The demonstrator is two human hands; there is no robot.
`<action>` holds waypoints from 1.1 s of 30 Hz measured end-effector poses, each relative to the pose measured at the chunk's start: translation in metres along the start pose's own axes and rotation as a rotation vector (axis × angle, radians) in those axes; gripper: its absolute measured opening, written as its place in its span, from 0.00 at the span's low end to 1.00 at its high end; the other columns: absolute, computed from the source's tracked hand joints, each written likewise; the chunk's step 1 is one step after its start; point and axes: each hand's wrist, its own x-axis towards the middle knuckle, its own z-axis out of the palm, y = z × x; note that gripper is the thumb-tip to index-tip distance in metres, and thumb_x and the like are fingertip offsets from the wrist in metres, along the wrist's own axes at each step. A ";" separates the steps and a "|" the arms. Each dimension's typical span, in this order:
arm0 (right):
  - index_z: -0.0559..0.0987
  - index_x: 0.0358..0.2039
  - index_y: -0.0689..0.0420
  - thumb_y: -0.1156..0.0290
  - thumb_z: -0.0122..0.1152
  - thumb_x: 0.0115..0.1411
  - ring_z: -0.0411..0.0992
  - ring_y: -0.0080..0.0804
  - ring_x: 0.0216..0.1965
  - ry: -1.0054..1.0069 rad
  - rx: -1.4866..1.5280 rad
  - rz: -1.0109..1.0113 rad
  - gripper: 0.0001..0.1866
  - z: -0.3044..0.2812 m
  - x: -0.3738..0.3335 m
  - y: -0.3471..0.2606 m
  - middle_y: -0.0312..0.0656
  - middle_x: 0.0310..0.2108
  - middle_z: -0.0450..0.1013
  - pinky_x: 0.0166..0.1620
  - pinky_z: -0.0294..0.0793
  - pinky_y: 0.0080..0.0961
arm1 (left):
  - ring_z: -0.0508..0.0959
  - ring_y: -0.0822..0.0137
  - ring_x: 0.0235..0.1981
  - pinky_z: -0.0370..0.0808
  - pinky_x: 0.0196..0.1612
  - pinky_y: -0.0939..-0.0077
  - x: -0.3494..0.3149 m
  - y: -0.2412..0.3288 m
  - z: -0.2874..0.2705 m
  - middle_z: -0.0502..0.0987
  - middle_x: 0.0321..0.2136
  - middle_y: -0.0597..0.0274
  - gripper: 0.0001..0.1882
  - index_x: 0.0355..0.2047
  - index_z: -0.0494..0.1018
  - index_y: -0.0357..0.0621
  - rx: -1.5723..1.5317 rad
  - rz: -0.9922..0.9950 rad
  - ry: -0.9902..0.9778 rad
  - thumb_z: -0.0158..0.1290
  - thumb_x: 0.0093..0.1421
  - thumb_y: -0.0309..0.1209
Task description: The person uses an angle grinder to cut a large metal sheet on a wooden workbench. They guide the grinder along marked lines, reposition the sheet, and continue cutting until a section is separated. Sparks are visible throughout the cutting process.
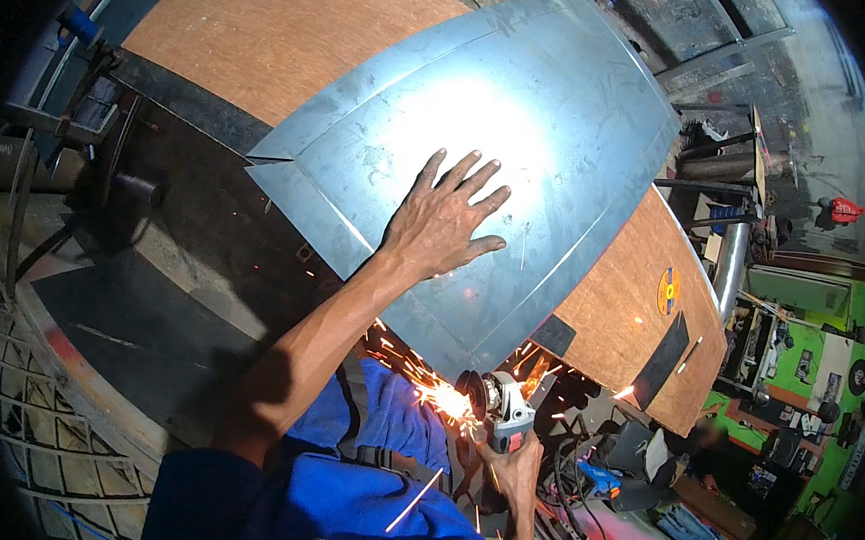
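A large grey metal sheet (382, 136) lies at a slant over a wooden board, with a bright glare at its middle. My left hand (441, 215) rests flat on the sheet, fingers spread, holding nothing. At the sheet's near edge my right hand (514, 464) is closed around an angle grinder (511, 413). Its disc (471, 395) meets or nearly meets the near corner; the exact contact is hard to see. Orange sparks (434, 391) spray from the disc, mostly to the left, toward my blue clothing.
The wooden board (290, 19) extends beyond the sheet on both sides. On its right part lie a yellow disc (668, 291) and a dark strip (663, 361). A clamp (91, 56) grips the left edge. Cables (578, 491) trail at the lower right. A person (705, 455) is in the background.
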 end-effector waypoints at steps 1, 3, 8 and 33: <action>0.79 0.50 0.71 0.65 0.81 0.47 0.85 0.52 0.42 -0.003 0.023 -0.016 0.33 0.000 0.001 0.000 0.62 0.41 0.84 0.47 0.82 0.43 | 0.55 0.57 0.78 0.46 0.81 0.46 0.000 0.000 0.000 0.64 0.74 0.64 0.38 0.68 0.73 0.65 0.002 -0.002 -0.001 0.52 0.65 0.68; 0.79 0.50 0.71 0.65 0.81 0.47 0.85 0.52 0.42 -0.005 -0.022 0.003 0.33 -0.001 0.002 -0.001 0.61 0.41 0.84 0.47 0.82 0.43 | 0.56 0.58 0.78 0.46 0.81 0.46 0.000 0.000 0.000 0.64 0.74 0.64 0.38 0.68 0.73 0.65 0.002 -0.002 0.000 0.52 0.65 0.68; 0.79 0.52 0.70 0.66 0.80 0.47 0.85 0.52 0.42 -0.012 0.033 -0.020 0.34 -0.003 0.003 -0.003 0.59 0.41 0.84 0.47 0.82 0.42 | 0.56 0.58 0.78 0.46 0.81 0.46 0.000 0.001 -0.001 0.65 0.74 0.64 0.38 0.68 0.73 0.65 -0.004 -0.006 0.011 0.52 0.65 0.68; 0.80 0.47 0.71 0.63 0.80 0.49 0.84 0.54 0.39 -0.016 -0.033 -0.002 0.31 -0.003 0.008 -0.005 0.60 0.38 0.84 0.44 0.81 0.44 | 0.56 0.58 0.78 0.44 0.81 0.47 -0.001 0.002 -0.004 0.64 0.74 0.64 0.38 0.69 0.73 0.64 -0.015 -0.013 -0.003 0.51 0.66 0.68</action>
